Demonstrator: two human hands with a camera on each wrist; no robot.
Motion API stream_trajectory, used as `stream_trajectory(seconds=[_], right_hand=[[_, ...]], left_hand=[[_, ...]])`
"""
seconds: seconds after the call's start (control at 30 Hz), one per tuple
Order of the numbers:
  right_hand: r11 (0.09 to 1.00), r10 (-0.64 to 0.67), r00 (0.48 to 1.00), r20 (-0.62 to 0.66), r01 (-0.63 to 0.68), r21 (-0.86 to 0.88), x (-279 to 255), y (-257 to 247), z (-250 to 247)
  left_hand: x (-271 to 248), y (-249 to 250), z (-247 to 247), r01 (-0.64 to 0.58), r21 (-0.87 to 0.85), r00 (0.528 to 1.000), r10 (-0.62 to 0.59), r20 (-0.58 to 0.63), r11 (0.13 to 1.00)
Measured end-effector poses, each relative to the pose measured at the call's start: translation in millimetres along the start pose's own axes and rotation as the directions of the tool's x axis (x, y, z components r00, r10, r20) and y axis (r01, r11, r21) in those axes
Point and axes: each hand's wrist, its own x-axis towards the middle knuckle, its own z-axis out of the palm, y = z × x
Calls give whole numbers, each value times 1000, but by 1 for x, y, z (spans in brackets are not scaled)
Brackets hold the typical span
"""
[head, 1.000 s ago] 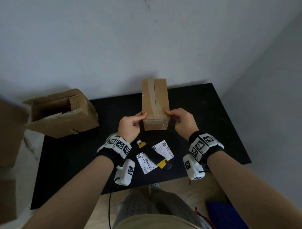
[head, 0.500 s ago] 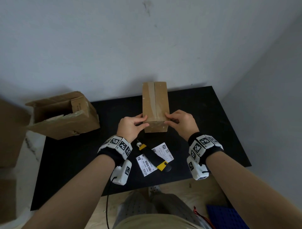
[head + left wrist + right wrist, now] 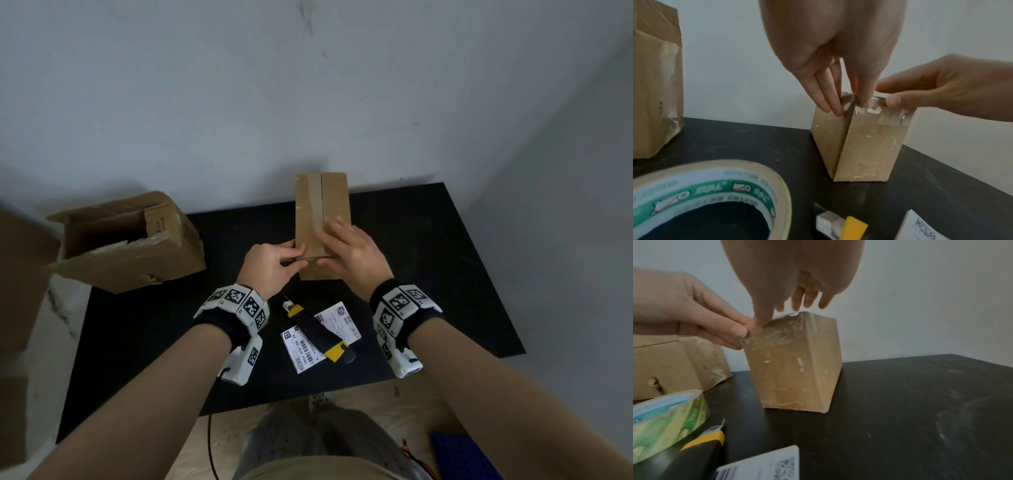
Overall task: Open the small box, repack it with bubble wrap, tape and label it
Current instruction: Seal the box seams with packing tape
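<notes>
The small box (image 3: 322, 222) stands on the black worktop (image 3: 445, 274) near the wall, its top seam covered by a strip of tape (image 3: 317, 205). The left hand (image 3: 270, 265) has its grip pinched together on the tape end at the box's near top edge. The right hand (image 3: 352, 253) lies flat on the box top, fingers straight, grip apart. Nearer the person lie a tape roll (image 3: 705, 199), a yellow-and-black utility knife (image 3: 318, 332) and 2 labels (image 3: 305, 349).

Small brown cardboard box (image 3: 322, 219), closed (clear tape along top seam), on black table (image 3: 445, 274)
</notes>
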Motion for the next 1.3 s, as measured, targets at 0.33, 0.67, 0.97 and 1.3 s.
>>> stream_trajectory(seconds=[0.33, 0.67, 0.97, 1.3], right_hand=[[984, -104, 989, 101, 117, -133, 14, 2, 7], [992, 101, 983, 152, -88, -87, -7, 27, -22], [963, 261, 958, 119, -267, 32, -10, 20, -20], [814, 463, 834, 302, -534, 228, -10, 10, -20]], left_hand=[[5, 2, -10, -44, 159, 995, 28, 99, 986], [13, 7, -11, 43, 170, 982, -73, 177, 985], [14, 16, -11, 70, 180, 984, -98, 152, 981], [12, 28, -13, 40, 256, 993, -67, 99, 966]])
